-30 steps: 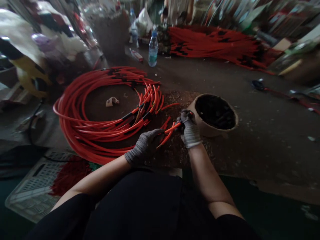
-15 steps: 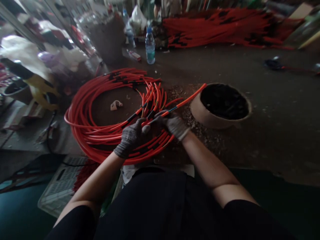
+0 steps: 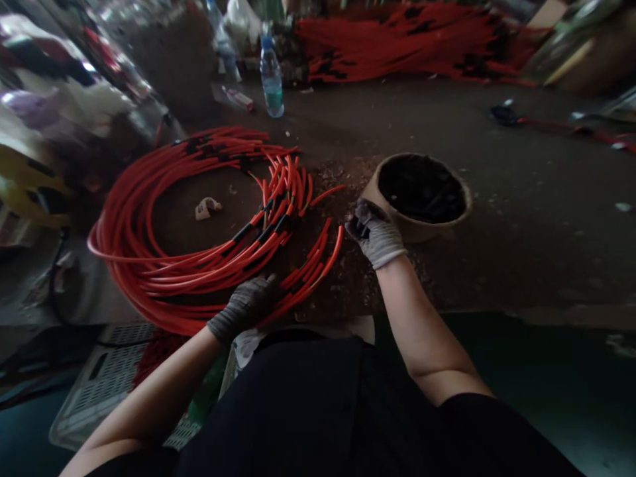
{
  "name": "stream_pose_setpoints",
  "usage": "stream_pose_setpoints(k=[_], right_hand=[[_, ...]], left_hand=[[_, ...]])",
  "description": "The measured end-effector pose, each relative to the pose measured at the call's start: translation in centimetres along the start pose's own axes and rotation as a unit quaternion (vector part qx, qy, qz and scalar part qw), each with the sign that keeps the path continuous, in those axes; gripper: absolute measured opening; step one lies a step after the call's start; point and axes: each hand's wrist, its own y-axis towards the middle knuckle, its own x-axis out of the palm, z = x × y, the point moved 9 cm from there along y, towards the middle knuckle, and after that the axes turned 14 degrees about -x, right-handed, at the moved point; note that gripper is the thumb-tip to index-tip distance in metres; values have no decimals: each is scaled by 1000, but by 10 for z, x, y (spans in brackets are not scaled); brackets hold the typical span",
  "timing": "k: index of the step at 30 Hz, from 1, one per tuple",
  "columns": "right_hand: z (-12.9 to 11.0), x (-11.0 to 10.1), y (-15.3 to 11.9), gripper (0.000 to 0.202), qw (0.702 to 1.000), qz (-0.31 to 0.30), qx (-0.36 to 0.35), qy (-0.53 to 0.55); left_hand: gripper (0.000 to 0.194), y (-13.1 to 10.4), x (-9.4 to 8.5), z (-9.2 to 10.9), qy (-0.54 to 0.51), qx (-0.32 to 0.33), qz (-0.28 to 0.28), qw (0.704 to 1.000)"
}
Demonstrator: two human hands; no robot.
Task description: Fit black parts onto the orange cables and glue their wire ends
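A large coil of red cables (image 3: 144, 248) with black sections and cut ends lies on the workbench. My left hand (image 3: 248, 301), in a grey knitted glove, rests at the coil's near side, with its fingers bent over the red cables there; the fingertips are partly hidden. In a matching glove with darkened fingers, my right hand (image 3: 375, 232) is closed beside a round tub (image 3: 415, 228). Whatever it pinches is too dark to make out. Black pieces (image 3: 422, 189) fill the tub. Loose red cable ends (image 3: 339, 235) curve up just left of my right hand.
A water bottle (image 3: 271, 83) stands behind the coil, near a small box (image 3: 238, 99). Another bundle of red cables (image 3: 397, 43) lies along the back. A white scrap (image 3: 207, 208) sits inside the coil. Below the bench edge at left is a plastic crate (image 3: 106, 377).
My right hand has moved right to the tub, and the orange-red cable it was touching is out of it. My left hand has dropped nearer to me. The view has shifted right.
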Motion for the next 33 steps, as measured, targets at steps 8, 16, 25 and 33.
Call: stream_pose_setpoints(k=[8, 16, 25, 33], right_hand=[[-10, 2, 15, 28, 995, -13, -92, 44], [-46, 25, -6, 52, 979, -166, -119, -23], [-32, 61, -48, 48, 926, -311, -151, -153], [-27, 79, -77, 38, 905, -387, -109, -138]], left_hand=[[43, 3, -40, 54, -357, 119, 76, 924], [45, 10, -29, 59, -275, 96, 58, 955], [76, 16, -46, 40, -445, 49, 39, 893], [68, 10, -62, 49, -466, 89, 47, 879]])
